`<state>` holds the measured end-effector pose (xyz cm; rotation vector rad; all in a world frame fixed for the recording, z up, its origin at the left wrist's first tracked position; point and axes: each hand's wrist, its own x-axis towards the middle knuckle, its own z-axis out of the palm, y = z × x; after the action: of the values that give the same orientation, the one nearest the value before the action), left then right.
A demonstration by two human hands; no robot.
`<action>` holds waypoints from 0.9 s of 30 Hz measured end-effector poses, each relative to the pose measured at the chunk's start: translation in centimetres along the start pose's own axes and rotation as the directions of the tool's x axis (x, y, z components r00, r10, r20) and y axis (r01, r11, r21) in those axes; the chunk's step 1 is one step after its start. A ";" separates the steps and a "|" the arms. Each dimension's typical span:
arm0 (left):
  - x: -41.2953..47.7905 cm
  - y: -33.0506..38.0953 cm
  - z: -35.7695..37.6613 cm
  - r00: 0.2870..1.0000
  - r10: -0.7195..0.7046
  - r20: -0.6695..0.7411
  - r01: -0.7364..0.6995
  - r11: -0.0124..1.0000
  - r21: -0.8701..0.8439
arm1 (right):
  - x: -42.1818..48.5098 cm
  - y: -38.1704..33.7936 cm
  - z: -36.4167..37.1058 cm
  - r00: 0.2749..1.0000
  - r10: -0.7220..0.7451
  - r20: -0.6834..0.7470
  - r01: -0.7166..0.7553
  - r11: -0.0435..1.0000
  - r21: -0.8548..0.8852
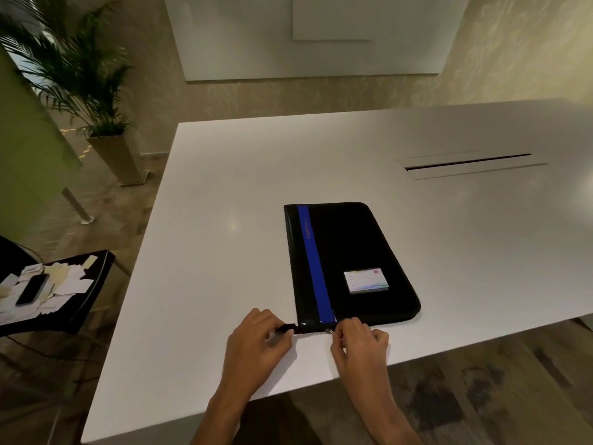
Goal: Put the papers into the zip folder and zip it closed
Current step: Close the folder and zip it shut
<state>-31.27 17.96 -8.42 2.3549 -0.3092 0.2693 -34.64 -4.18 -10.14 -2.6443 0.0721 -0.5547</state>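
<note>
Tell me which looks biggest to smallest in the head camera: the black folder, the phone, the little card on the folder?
1. Black zip folder, clearly biggest.
2. and 3. Phone and card look about alike. The phone lies off to the side on a chair, so I won't rank those two.

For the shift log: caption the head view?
Left hand pinches zip folder's end tab while right hand works the zipper pull on white table.

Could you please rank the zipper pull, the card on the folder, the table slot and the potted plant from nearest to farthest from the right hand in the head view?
From the right hand:
1. Zipper pull, at its fingertips.
2. Card, on the folder just beyond.
3. Table slot, far right.
4. Potted plant, on the floor, far left.
</note>
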 end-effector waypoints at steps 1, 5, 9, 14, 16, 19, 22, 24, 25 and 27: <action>-0.1 -0.3 -0.7 0.999 -0.030 -0.026 0.030 1.000 0.007 | 0.1 0.6 -0.4 1.000 0.016 -0.013 -0.016 1.000 0.009; -0.1 -1.0 -2.6 0.990 -0.114 -0.077 0.123 0.985 0.122 | 0.1 2.5 -1.5 0.997 0.028 -0.072 -0.030 0.999 -0.017; 0.1 -0.6 -2.6 0.966 -0.215 -0.141 0.242 0.945 0.218 | -0.6 3.5 -2.2 0.995 0.022 -0.098 -0.027 0.999 -0.047; 0.4 -0.4 -2.7 0.931 -0.229 -0.284 0.305 0.915 0.264 | -0.9 6.1 -3.7 0.985 0.117 -0.124 -0.127 0.989 -0.076; 0.6 0.0 -2.0 0.942 -0.152 -0.299 0.258 0.898 0.356 | -1.2 6.4 -4.0 0.985 0.131 -0.109 -0.136 0.990 -0.035; 1.3 3.5 0.8 0.987 0.037 -0.156 0.025 0.927 0.375 | -1.2 6.4 -4.0 0.990 0.123 -0.063 -0.117 0.988 0.100; 1.8 7.3 5.5 0.917 0.366 0.157 -0.398 0.852 0.341 | -1.2 6.8 -4.0 0.998 0.053 -0.026 -0.048 0.983 0.179; 2.5 8.1 8.1 0.857 0.460 0.231 -0.513 0.802 0.307 | -1.2 7.4 -4.0 1.000 -0.011 -0.006 0.012 0.982 0.187; 2.8 8.1 9.0 0.847 0.479 0.229 -0.530 0.796 0.292 | -1.0 7.9 -4.0 0.999 -0.034 -0.003 0.034 0.982 0.187; 3.4 8.1 10.1 0.828 0.520 0.210 -0.561 0.770 0.306 | -0.6 9.0 -4.0 0.997 -0.072 -0.009 0.073 0.979 0.189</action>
<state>-29.41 4.74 -9.38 2.5910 -1.0921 0.5007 -36.43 -13.84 -10.87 -2.4687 -0.0737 -0.5589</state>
